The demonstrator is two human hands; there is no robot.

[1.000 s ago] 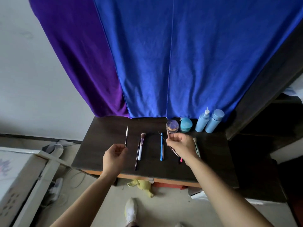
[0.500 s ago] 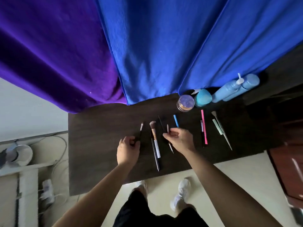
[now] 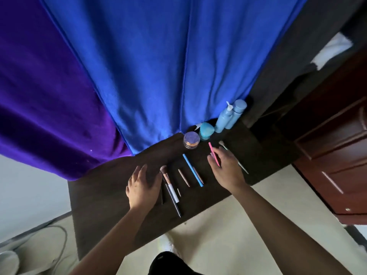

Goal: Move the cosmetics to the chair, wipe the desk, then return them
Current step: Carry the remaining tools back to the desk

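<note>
On the desk, chair out of view: every cosmetic you can see lies here, so you are likely either at the start or at the finish; which one is undetermined.

Count:
- bottles, two
- jars, two
- pens, pencils and brushes, about nine

Your left hand lies flat, fingers spread, beside the brush. Your right hand is on the pink pen; pinching or only touching, cannot tell.

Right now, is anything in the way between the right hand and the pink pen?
Nothing visible. The right hand is at the pink pen, which lies between its thumb and fingers; whether it grips is unclear.
</note>
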